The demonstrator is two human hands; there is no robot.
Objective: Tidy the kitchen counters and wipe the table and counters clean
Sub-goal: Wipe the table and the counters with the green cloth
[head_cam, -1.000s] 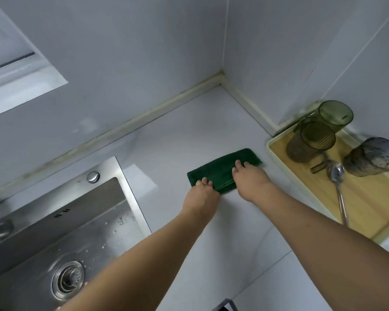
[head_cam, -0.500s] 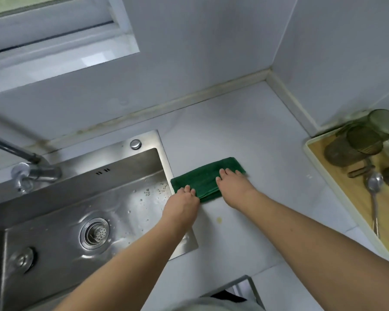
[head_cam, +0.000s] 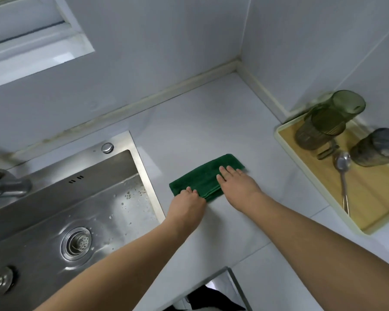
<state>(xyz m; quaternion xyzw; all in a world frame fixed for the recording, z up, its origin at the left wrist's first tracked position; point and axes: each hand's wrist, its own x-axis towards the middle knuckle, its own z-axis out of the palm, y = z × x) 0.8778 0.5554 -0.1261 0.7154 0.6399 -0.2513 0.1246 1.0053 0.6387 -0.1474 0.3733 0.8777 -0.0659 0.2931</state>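
Both hands press flat, fingers straight, on a folded green cloth [head_cam: 206, 177] mid-worktop [head_cam: 211, 122], beside the sink [head_cam: 142, 167]: left hand [head_cam: 188, 204] at its near edge, right hand [head_cam: 236, 185] on top.

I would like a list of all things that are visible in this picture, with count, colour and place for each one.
cloth: 1, dark green, folded, flat on the counter right of the sink
counter: 1, white, runs into the wall corner
sink: 1, steel, left, wet inside
drain strainer: 1, steel, in the sink floor
faucet: 1, steel, far left edge
tray: 1, cream rim with wood-coloured floor, right on the counter
green cups: 2, olive, translucent, at the tray's far end
grey cup: 1, dark grey, at the tray's right
spoon: 1, metal, lying on the tray
window: 1, white frame, upper left
left hand: 1, fingers on the cloth's near edge
right hand: 1, flat on the cloth
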